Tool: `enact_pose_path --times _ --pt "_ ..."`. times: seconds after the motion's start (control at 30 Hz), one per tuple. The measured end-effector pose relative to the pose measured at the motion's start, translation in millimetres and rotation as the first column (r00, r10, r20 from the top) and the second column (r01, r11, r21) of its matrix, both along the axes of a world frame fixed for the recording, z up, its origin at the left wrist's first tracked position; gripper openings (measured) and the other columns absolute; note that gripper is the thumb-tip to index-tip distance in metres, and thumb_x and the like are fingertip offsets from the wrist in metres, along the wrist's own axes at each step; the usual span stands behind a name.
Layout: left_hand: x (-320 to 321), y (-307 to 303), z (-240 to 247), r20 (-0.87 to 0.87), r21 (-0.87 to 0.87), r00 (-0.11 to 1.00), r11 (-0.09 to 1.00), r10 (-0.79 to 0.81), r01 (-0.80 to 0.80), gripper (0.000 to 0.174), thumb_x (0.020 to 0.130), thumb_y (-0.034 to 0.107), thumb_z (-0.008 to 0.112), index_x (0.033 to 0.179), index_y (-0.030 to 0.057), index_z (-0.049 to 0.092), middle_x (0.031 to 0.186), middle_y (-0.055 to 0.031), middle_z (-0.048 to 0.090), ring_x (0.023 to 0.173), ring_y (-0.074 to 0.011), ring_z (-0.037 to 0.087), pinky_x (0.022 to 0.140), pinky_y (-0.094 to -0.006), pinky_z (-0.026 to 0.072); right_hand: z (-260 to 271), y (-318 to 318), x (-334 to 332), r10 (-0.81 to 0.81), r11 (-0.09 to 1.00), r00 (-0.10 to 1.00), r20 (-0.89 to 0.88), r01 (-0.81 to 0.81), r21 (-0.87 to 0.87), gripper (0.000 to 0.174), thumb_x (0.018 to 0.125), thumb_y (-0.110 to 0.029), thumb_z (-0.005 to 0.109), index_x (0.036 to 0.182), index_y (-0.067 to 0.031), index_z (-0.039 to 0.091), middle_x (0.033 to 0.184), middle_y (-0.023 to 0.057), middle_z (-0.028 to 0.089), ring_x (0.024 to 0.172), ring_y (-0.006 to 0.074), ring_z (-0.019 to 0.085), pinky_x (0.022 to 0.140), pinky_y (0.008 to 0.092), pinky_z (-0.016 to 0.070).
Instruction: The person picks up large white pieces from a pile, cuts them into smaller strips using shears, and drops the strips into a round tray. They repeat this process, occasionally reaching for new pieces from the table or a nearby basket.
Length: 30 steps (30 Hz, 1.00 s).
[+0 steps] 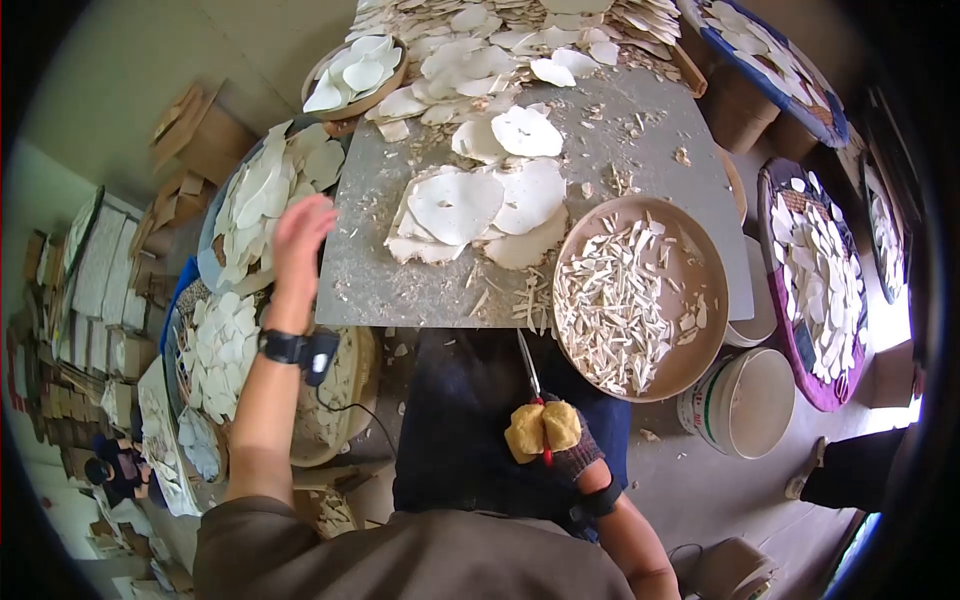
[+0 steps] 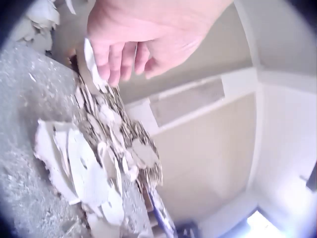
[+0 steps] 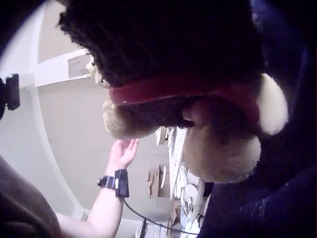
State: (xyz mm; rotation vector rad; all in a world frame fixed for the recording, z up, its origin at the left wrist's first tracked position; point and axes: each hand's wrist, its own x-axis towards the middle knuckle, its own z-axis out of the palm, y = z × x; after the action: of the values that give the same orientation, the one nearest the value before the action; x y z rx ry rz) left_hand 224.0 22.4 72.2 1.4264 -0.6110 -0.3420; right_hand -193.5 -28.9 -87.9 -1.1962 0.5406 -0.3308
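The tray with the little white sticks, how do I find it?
Find the big grey table. At its near edge, on the right, a round tan tray pokes out. It holds short, thin white strips; the round tray at the table's far left corner holds wide, flat slices.

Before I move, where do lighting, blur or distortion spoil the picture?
Head: edges bend with black corners, left hand slightly blurred, glare at far right. Left wrist: hazy, wall pale and soft, table detail smeared, light blown out bottom right. Right wrist: gloved right hand nearly black, finger detail lost, red handle dim, right side very dark.
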Motion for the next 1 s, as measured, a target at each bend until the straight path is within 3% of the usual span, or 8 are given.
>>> enact_pose_path --times 0.17,0.23,0.33,0.4,0.53,0.67,0.73,1.0 --pt "-78.0 -103.4 -59.7 0.457 0.423 0.707 0.831 -0.54 0.362 0.017 0.082 0.008 0.06 0.097 0.0036 0.065 0.089 -0.0061 0.066 0.081 -0.0146 0.061 0.075 -0.0267 0.0474 10.2 2.7 9.9 -0.054 0.965 0.995 0.079 0.031 0.259 0.02 0.086 -0.01 0.06 0.105 -0.0048 0.057 0.094 0.004 0.062 0.086 0.0168 0.061 0.077 0.031 0.0504" --pt "-109.0 -136.9 -76.5 0.757 0.4 0.478 0.895 -0.445 0.198 0.025 0.071 0.008 0.062 0.095 0.0044 0.061 0.094 -0.0127 0.059 0.092 -0.031 0.056 0.08 -0.0387 0.0464 6.6 -0.9 9.5 -0.051 0.973 0.998 0.037 0.041 0.227 0.016 0.091 -0.008 0.05 0.105 -0.0052 0.057 0.091 0.0036 0.06 0.084 0.017 0.06 0.076 0.0309 0.0504" --pt "-116.4 -164.6 -104.5 0.863 0.449 0.25 0.893 -0.438 0.015 0.025 0.064 0.004 0.06 0.089 0.0061 0.056 0.092 -0.0109 0.053 0.091 -0.0293 0.052 0.08 -0.0392 0.0429 -10.8 -2.1 5.6 -0.277 0.629 0.959 0.064 0.13 0.766 0.023 0.092 -0.017 0.042 0.1 -0.0012 0.055 0.09 0.0112 0.062 0.082 0.0243 0.062 0.075 0.0361 0.0526" --pt "-113.3 -167.0 -98.5 0.863 0.484 0.213 0.872 -0.459 -0.081 0.018 0.066 0.006 0.06 0.084 0.0062 0.057 0.089 -0.01 0.053 0.086 -0.0268 0.053 0.077 -0.0375 0.0442 3.1 -3.7 1.4 -0.194 0.896 0.979 0.068 0.149 0.418 0.023 0.091 -0.018 0.044 0.101 -0.0011 0.055 0.091 0.0127 0.062 0.083 0.0266 0.062 0.076 0.0381 0.053" --pt "-95.8 -165.7 -81.3 0.896 0.323 0.318 0.946 -0.309 0.008 0.006 0.071 0.01 0.061 0.076 0.0079 0.058 0.082 -0.0074 0.057 0.079 -0.0257 0.057 0.07 -0.0369 0.0477 7.9 -1.3 -7.8 -0.158 0.94 0.987 0.031 0.141 0.311 0.024 0.092 -0.019 0.044 0.102 -0.0009 0.055 0.095 0.0136 0.062 0.087 0.0278 0.062 0.079 0.0394 0.0528" --pt "-77.8 -161.7 -47.3 0.791 0.073 0.611 0.995 -0.019 -0.064 0.006 0.078 0.008 0.061 0.084 0.0072 0.061 0.085 -0.0089 0.064 0.079 -0.028 0.062 0.07 -0.0337 0.0499 -19.4 4.0 -12.9 -0.311 0.619 0.942 0.126 0.1 0.779 0.022 0.092 -0.015 0.043 0.104 -0.0022 0.055 0.095 0.0112 0.062 0.085 0.0242 0.062 0.076 0.0366 0.0526" --pt "-61.7 -154.5 -32.5 0.751 -0.026 0.658 0.999 0.051 -0.047 0.012 0.078 0.006 0.06 0.09 0.0072 0.061 0.086 -0.0099 0.065 0.081 -0.0286 0.062 0.071 -0.0348 0.0498 -10.4 4.7 -8.6 -0.19 0.844 0.98 0.06 0.132 0.52 0.014 0.089 -0.012 0.05 0.098 -0.005 0.058 0.088 0.0041 0.062 0.08 0.0173 0.061 0.072 0.0301 0.0517" --pt "-36.4 -119.7 -9.8 0.622 -0.071 0.778 0.996 0.093 -0.062 0.011 0.085 0.002 0.056 0.096 0.0012 0.057 0.086 -0.013 0.066 0.082 -0.0209 0.065 0.074 -0.0285 0.0503 25.2 6.8 -6.7 -0.127 0.955 0.991 0.041 0.111 0.276 0.015 0.087 -0.017 0.058 0.097 -0.0062 0.057 0.086 0.0021 0.061 0.078 0.0133 0.06 0.071 0.0278 0.0511"
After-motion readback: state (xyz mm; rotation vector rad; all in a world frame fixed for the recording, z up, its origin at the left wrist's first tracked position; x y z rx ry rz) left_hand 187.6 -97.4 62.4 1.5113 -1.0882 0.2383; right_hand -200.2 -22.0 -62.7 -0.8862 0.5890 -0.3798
